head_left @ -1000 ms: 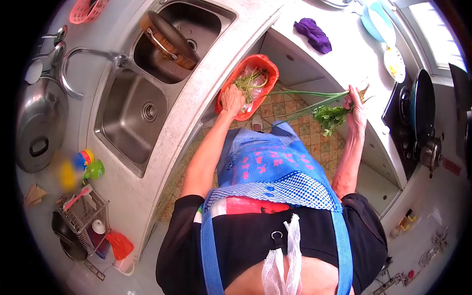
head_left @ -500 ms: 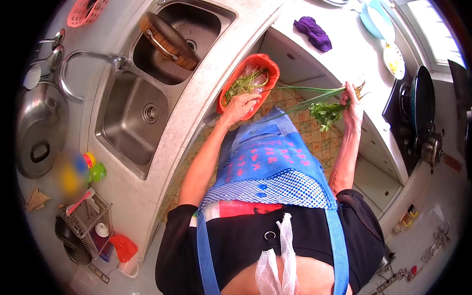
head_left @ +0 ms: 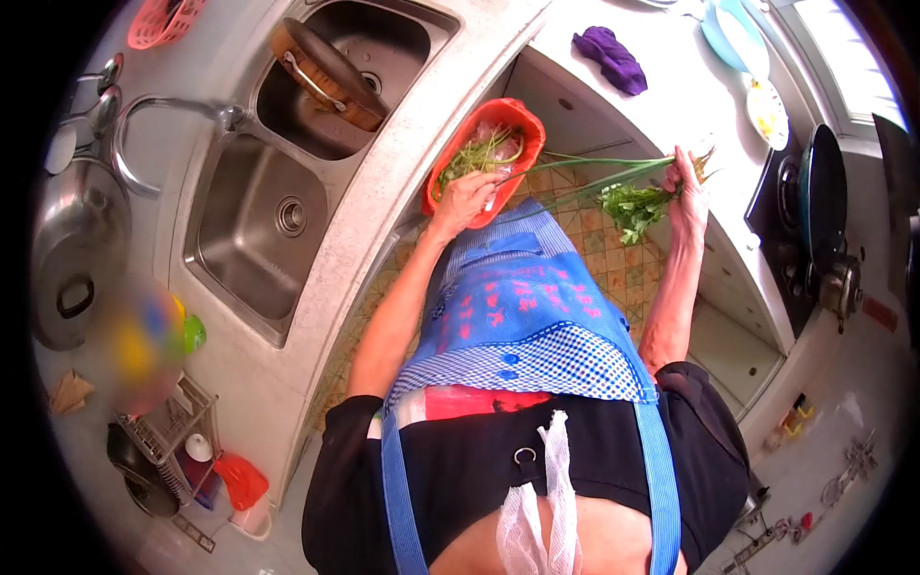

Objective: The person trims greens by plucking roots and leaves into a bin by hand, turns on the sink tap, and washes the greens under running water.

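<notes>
My right hand (head_left: 687,192) is closed around a bunch of scallions (head_left: 615,176) and a leafy green herb (head_left: 629,213). Pale roots poke out past the fingers above the counter edge, while the long green scallion leaves stretch left. Over the near rim of a red plastic bin (head_left: 531,134), my left hand (head_left: 464,203) pinches at the tip of a scallion leaf; the fingertips are partly hidden. Inside that bin lie plant stems and scraps (head_left: 479,153) on clear plastic.
A double steel sink (head_left: 264,225) is at the left, with a round wooden lid or board (head_left: 331,77) tilted in its far basin. On the right counter are a purple cloth (head_left: 610,59), a plate (head_left: 768,117) and a light-blue basin (head_left: 733,38). The stove (head_left: 781,240) stands farther right.
My left hand has shifted slightly up, still at the bin's rim. My right hand stays nearly in place with the greens; the scallion leaves have moved a little.
</notes>
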`<state>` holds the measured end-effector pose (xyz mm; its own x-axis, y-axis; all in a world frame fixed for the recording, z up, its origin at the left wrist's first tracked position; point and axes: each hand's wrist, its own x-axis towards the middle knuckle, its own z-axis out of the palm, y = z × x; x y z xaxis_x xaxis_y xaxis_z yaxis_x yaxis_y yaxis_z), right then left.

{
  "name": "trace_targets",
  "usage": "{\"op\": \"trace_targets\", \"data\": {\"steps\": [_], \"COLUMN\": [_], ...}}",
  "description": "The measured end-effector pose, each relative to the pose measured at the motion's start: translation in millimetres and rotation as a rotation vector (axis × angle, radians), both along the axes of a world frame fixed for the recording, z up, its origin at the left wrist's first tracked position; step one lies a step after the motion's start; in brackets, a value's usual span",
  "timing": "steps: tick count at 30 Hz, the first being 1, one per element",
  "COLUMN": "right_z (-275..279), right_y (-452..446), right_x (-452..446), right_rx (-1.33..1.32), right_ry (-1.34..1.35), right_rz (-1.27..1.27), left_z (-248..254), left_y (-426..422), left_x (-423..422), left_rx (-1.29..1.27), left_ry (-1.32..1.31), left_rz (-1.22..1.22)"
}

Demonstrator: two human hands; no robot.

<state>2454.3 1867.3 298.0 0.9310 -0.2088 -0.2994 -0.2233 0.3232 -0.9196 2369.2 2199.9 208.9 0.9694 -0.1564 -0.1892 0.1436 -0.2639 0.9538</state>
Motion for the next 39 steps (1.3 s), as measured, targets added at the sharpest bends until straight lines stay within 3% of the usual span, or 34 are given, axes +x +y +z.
{"op": "trace_targets", "data": {"steps": [1, 9, 15, 17, 20, 23, 26, 29, 33, 39], "right_z": [-5, -13, -14, -13, -10, 2, 6, -6, -21, -47], "right_y": [-2, 1, 13, 15, 19, 17, 14, 8, 14, 20], "right_x": [2, 8, 8, 8, 5, 4, 3, 7, 12, 18], "right_rx": [0.019, 0.029, 0.035, 0.023, 0.007, -0.054, -0.088, -0.009, 0.078, 0.117], "right_ry": [-0.001, 0.015, 0.001, -0.005, -0.053, -0.091, -0.098, -0.073, -0.004, 0.045], "right_rz": [-0.010, -0.009, 0.031, 0.025, -0.018, -0.096, -0.067, -0.008, 0.006, 0.023], "left_z": [-1, -5, -34, -39, -32, -55, -28, 22, 43, 58], "left_y": [1, 6, 0, -3, -5, 2, 1, -10, -29, -28], "left_x": [-1, 3, 6, 6, 4, -2, -1, 5, 13, 15], "left_rx": [0.064, 0.157, 0.182, -0.193, -0.208, -0.132, -0.182, -0.249, -0.276, -0.537], "left_ry": [-0.098, -0.142, -0.158, 0.098, 0.259, 0.312, 0.202, 0.241, 0.267, 0.563], "left_rz": [-0.014, 0.011, 0.192, 0.358, 0.459, 0.515, 0.381, 0.177, -0.074, -0.056]}}
